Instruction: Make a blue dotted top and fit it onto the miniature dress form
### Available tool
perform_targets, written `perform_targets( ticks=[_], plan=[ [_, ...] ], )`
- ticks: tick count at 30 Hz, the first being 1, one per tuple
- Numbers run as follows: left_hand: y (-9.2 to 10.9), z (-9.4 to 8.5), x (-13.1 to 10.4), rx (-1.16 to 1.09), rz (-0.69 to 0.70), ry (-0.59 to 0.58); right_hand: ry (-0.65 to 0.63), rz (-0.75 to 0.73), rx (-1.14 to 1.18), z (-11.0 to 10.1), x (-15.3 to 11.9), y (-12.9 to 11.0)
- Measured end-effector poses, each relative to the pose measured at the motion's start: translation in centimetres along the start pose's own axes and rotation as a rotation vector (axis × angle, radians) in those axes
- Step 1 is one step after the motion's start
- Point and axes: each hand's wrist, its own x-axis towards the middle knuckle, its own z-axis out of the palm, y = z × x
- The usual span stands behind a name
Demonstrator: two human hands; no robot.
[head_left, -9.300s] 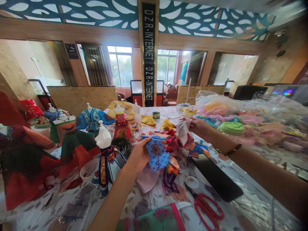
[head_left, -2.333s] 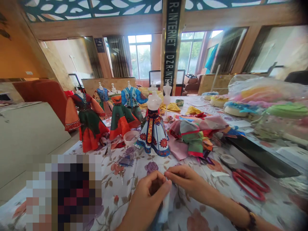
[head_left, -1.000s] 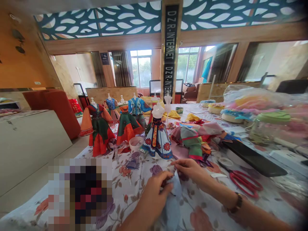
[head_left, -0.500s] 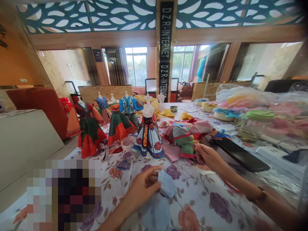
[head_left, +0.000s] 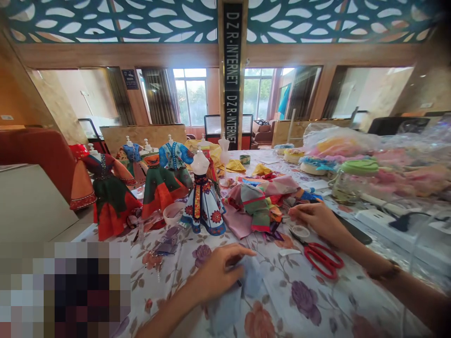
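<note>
Light blue fabric (head_left: 225, 310) hangs from my left hand (head_left: 220, 272), whose thumb and fingers close on its upper part. My right hand (head_left: 319, 220) is beside a heap of colourful fabric scraps (head_left: 246, 199), fingertips pressed together at its right edge. Whatever those fingertips hold, if anything, is too small to make out. Red-handled scissors (head_left: 322, 258) lie below my right hand, and a small whitish round item (head_left: 300, 231) is near their blades. Beyond my left hand stands a dress form (head_left: 202, 202) in a white, blue and red patterned skirt.
Several other dressed miniature forms (head_left: 109, 188) stand at the left. A pink bowl (head_left: 173, 213) sits among them. On the right are a green-lidded jar (head_left: 354, 180), a white power strip (head_left: 384, 227), plastic-bagged fabric (head_left: 387, 155) and a partly covered black phone (head_left: 352, 228).
The view has swung right, so the table's things appear further left. My right hand is now over part of the phone, and the scissors show. My left hand still holds the blue fabric.
</note>
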Motion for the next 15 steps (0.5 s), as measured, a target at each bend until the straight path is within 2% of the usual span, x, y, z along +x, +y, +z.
perform_targets(
  ticks=[6,12,15],
  plan=[
    [0.6,0.5,1.6,0.077,0.062,-0.113,-0.022,0.015,0.062,-0.4,0.1,1.0],
    [0.4,0.7,2.7,0.231,0.160,-0.113,-0.003,0.042,0.005,-0.4,0.8,1.3],
    [0.5,0.3,2.7,0.293,0.150,-0.134,-0.006,0.073,-0.066,-0.3,0.6,1.1]
  ],
)
